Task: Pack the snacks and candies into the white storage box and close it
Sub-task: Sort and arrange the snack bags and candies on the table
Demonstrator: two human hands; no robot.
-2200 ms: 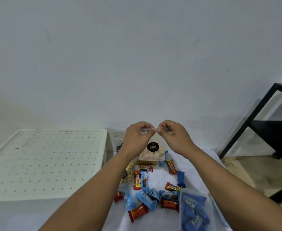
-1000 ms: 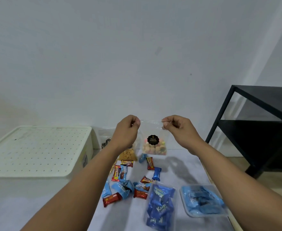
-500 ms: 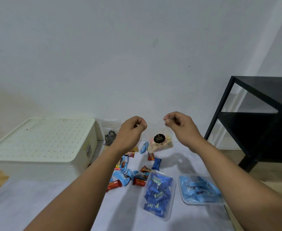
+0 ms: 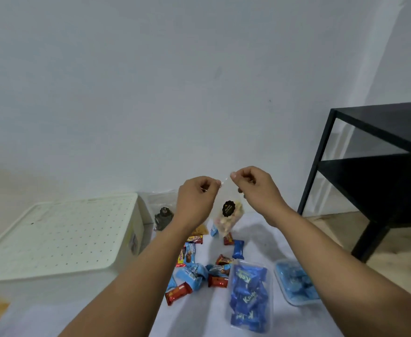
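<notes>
Pinching clear candy bag [image 4: 228, 216] top | left hand [image 4: 198, 200], right hand [image 4: 256, 188] | bag hangs between

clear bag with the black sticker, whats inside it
The clear bag, held up by its top edge between the left hand and right hand, holds small pale and pastel pieces in its lower part. The black sticker covers some, and what they are is unclear.

The left hand [image 4: 198, 200] hides part of a yellow snack packet [image 4: 200, 230] — the round label [image 4: 228, 208] print is too small to read.
</notes>
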